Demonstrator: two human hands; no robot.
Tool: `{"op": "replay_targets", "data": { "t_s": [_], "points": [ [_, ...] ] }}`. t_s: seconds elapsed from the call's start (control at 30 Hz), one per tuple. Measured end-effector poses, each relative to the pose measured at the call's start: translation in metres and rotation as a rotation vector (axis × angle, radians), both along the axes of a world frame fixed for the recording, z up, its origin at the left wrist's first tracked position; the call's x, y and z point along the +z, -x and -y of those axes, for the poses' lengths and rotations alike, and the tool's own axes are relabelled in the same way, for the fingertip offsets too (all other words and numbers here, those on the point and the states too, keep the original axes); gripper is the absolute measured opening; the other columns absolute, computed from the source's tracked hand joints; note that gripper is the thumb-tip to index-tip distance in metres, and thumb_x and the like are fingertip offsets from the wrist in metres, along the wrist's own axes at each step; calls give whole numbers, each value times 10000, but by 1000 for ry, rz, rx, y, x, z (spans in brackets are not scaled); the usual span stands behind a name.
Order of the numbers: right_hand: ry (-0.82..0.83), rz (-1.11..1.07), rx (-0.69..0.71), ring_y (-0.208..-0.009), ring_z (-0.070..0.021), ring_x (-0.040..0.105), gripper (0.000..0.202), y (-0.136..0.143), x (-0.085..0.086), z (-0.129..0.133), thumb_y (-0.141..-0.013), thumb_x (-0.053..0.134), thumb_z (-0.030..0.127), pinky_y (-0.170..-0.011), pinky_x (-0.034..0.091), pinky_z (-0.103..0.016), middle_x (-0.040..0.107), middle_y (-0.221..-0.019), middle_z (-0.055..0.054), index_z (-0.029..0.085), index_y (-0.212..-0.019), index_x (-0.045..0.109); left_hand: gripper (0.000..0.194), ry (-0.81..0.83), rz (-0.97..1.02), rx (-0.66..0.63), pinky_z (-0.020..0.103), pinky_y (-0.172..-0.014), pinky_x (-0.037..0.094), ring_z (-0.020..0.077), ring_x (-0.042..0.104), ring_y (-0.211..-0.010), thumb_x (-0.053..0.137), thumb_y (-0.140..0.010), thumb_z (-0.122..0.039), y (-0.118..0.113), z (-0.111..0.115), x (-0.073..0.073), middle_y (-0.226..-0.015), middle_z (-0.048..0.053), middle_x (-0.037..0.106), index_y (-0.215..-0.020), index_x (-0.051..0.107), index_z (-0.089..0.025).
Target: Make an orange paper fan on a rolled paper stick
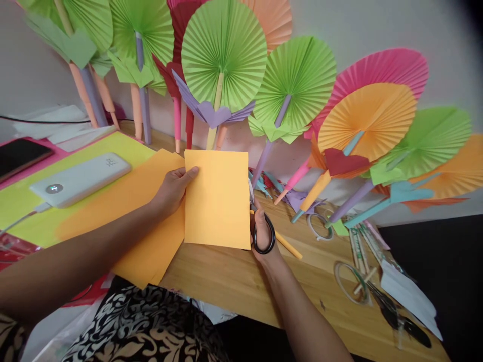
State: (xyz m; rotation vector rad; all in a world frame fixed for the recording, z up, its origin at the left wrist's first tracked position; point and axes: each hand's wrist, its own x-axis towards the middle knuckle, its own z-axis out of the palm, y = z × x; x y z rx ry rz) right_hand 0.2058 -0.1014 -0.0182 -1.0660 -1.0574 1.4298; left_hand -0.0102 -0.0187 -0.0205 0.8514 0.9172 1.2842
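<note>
A rectangular sheet of orange paper (pixel 216 198) is held up above the table, its face toward me. My left hand (pixel 177 187) pinches its upper left edge, thumb on the front. At the paper's right edge my right hand (pixel 261 226) grips a pair of scissors (pixel 272 240) with black handles. Part of the metal blades shows beside the edge, and the rest is hidden behind the sheet. Larger orange paper (pixel 151 251) lies on the table under my left forearm.
Pleated paper fans (pixel 224 50) on rolled paper sticks lean along the wall. Left are a white power bank (pixel 81 180) on yellow paper and a dark phone (pixel 22 157). Right are tape rolls (pixel 320 227), an orange paper stick (pixel 289 245) and other scissors (pixel 388 309) on the wooden table (pixel 219 271).
</note>
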Motion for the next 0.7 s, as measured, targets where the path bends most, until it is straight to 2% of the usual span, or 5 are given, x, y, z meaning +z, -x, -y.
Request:
{"op": "replay_targets", "data": {
  "t_s": [0.07, 0.13, 0.27, 0.53, 0.7],
  "points": [
    [-4, -16, 3, -321, -99, 338, 807, 2, 3, 1, -799, 549, 801, -335, 286, -220, 454, -429, 103, 242, -1381, 535, 471, 0, -16, 12, 369, -793, 606, 283, 745, -911, 809, -720, -524, 0, -1, -1, -971, 136, 783, -933, 721, -114],
    [-4, -34, 4, -325, -71, 276, 761, 3, 4, 2, -810, 543, 792, -331, 242, -189, 429, -427, 112, 236, -1330, 558, 478, 0, -27, 18, 364, -772, 607, 276, 747, -885, 800, -725, -538, 0, -1, -2, -964, 132, 784, -937, 721, -118],
    [-4, -41, 6, -322, -61, 282, 742, 4, 2, 0, -802, 548, 795, -319, 263, -168, 442, -424, 110, 225, -1277, 580, 471, 16, -43, 37, 347, -725, 605, 258, 748, -813, 784, -738, -555, 1, -1, -2, -919, 113, 787, -926, 722, -128],
    [-28, -101, 49, -329, -50, 314, 781, 2, -7, -1, -822, 532, 788, -315, 296, -148, 487, -482, 103, 229, -1368, 516, 422, 28, -49, 52, 314, -660, 599, 245, 742, -787, 774, -752, -538, -1, 0, -1, -882, 88, 785, -899, 711, -147],
    [-49, -113, 99, -335, -83, 369, 879, 6, -8, 1, -770, 532, 842, -317, 332, -176, 477, -460, 95, 242, -1411, 491, 453, -9, -170, 124, 287, -564, 563, 257, 733, -751, 735, -759, -595, -3, 2, 1, -783, 71, 770, -876, 698, -159]
  ]
}}
